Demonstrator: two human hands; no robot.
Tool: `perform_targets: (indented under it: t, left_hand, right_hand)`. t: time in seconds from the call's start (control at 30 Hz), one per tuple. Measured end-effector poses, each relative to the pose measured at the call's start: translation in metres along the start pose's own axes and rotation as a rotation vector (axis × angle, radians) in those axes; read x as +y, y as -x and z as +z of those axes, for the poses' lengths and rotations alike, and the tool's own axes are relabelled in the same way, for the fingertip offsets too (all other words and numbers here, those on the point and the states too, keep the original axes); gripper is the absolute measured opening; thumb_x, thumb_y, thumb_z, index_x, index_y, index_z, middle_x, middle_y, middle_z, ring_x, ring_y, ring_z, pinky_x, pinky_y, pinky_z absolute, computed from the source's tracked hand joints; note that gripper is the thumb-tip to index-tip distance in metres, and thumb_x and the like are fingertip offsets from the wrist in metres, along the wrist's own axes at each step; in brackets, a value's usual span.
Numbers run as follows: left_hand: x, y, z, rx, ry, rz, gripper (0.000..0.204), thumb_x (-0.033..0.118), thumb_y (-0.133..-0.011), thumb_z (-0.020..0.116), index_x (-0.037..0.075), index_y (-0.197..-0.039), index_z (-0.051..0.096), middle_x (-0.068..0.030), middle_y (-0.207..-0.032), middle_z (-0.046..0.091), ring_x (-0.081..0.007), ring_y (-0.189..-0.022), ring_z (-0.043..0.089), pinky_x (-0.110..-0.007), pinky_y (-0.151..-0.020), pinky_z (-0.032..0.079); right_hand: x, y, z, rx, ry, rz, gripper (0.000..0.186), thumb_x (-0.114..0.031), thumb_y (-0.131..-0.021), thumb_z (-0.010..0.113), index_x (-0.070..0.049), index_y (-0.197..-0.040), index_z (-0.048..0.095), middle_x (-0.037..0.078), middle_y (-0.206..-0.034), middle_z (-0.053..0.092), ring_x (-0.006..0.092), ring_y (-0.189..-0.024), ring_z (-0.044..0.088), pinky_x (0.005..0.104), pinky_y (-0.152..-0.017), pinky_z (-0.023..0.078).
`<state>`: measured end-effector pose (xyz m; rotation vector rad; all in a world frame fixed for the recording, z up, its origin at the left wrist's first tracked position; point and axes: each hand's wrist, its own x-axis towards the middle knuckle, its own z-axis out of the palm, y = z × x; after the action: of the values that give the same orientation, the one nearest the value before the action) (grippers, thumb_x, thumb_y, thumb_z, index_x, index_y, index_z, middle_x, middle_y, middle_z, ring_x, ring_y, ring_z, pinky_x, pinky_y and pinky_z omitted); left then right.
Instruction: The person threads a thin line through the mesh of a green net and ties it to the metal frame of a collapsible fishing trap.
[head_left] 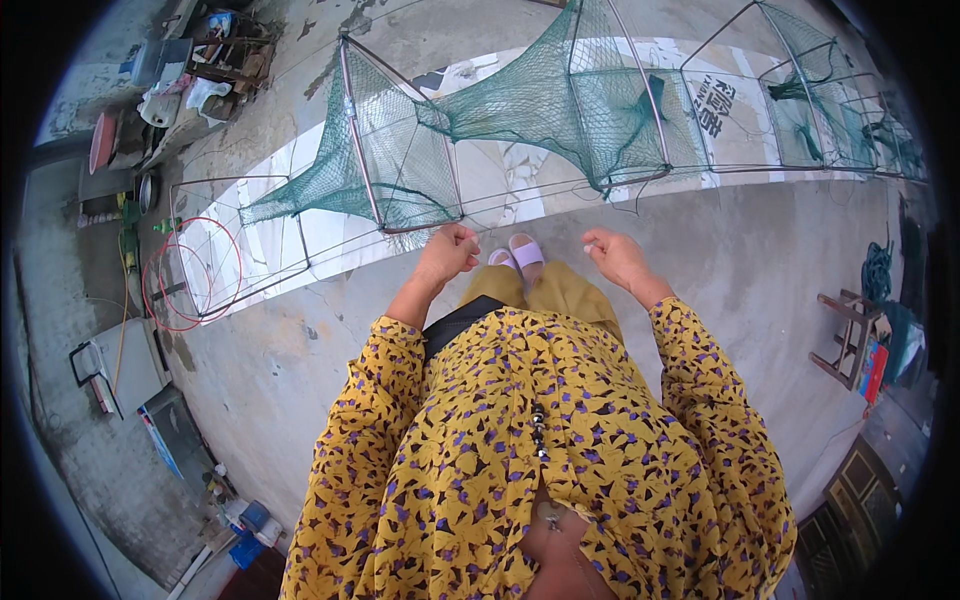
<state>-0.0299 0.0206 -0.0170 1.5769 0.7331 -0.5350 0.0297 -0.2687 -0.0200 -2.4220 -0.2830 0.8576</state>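
Observation:
A long green netting trap (pixel 515 105) on metal frames stretches across the ground in front of me. My left hand (pixel 450 252) is held over its near edge, close to the lower corner of a frame (pixel 358 150). The fingers are curled closed, and whether anything thin is between them I cannot make out. My right hand (pixel 615 258) is apart from the left, just short of the net's near edge. Its fingers are bent in toward the thumb, and I cannot make out anything in them. Dark cords run along the near side of the net.
Under the net lies a white printed sheet (pixel 265 250) on the concrete floor (pixel 300 350). Red hoops (pixel 240 262) are at the net's left end. A wooden stool (pixel 850 335) stands at the right. Basins and household clutter (pixel 215 65) line the far left wall.

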Motion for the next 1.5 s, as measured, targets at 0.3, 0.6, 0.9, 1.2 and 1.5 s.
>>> perform_targets:
  t: [0.3, 0.6, 0.9, 1.2, 1.5]
  left_hand:
    - [0.05, -0.007, 0.056, -0.511, -0.263, 0.183, 0.021, 0.021, -0.086, 0.054, 0.001, -0.094, 0.054, -0.0033, -0.079, 0.058, -0.01, -0.065, 0.056, -0.024, -0.06, 0.049]
    - [0.069, -0.004, 0.109, -0.612, -0.464, 0.47, 0.017, 0.015, -0.085, 0.054, 0.0, -0.094, 0.054, -0.0044, -0.08, 0.057, -0.0108, -0.065, 0.056, -0.024, -0.059, 0.048]
    - [0.064, -0.008, 0.072, -0.082, 0.046, 0.367, 0.015, 0.006, -0.084, 0.052, -0.002, -0.096, 0.053, -0.0072, -0.082, 0.058, -0.0128, -0.061, 0.058, -0.024, -0.054, 0.049]
    - [0.061, -0.003, 0.042, 0.307, 0.21, 0.307, 0.02, 0.003, -0.084, 0.051, 0.0, -0.103, 0.05, -0.0088, -0.09, 0.056, -0.0121, -0.061, 0.058, -0.023, -0.053, 0.049]
    - [0.047, -0.018, 0.042, 0.557, 0.1, 0.621, 0.046, 0.0, -0.074, 0.057, 0.002, -0.116, 0.04, -0.0148, -0.107, 0.048, -0.0187, -0.064, 0.057, -0.028, -0.06, 0.048]
  right_hand:
    - [0.02, 0.029, -0.033, 0.195, -0.343, 0.164, 0.02, -0.016, -0.081, 0.055, -0.009, -0.1, 0.057, 0.005, -0.076, 0.059, 0.0156, -0.064, 0.057, 0.0285, -0.061, 0.046]
    - [-0.021, -0.016, -0.073, 0.339, -0.501, 0.067, 0.027, -0.013, -0.08, 0.057, -0.005, -0.106, 0.053, 0.004, -0.084, 0.058, 0.0108, -0.063, 0.057, 0.0258, -0.059, 0.047]
    - [-0.118, -0.082, -0.033, 0.415, -0.165, -0.118, 0.041, -0.021, -0.075, 0.061, -0.007, -0.111, 0.048, 0.01, -0.098, 0.058, 0.0242, -0.087, 0.058, 0.0352, -0.074, 0.046]
    - [-0.143, -0.1, -0.007, 0.246, -0.039, -0.038, 0.042, -0.027, -0.072, 0.064, -0.007, -0.106, 0.053, 0.007, -0.091, 0.058, 0.0261, -0.083, 0.058, 0.0386, -0.07, 0.046]
    - [-0.152, -0.063, -0.006, 0.308, -0.22, -0.392, 0.012, -0.012, -0.076, 0.059, -0.007, -0.087, 0.059, 0.008, -0.087, 0.054, 0.0231, -0.068, 0.057, 0.0313, -0.06, 0.045]
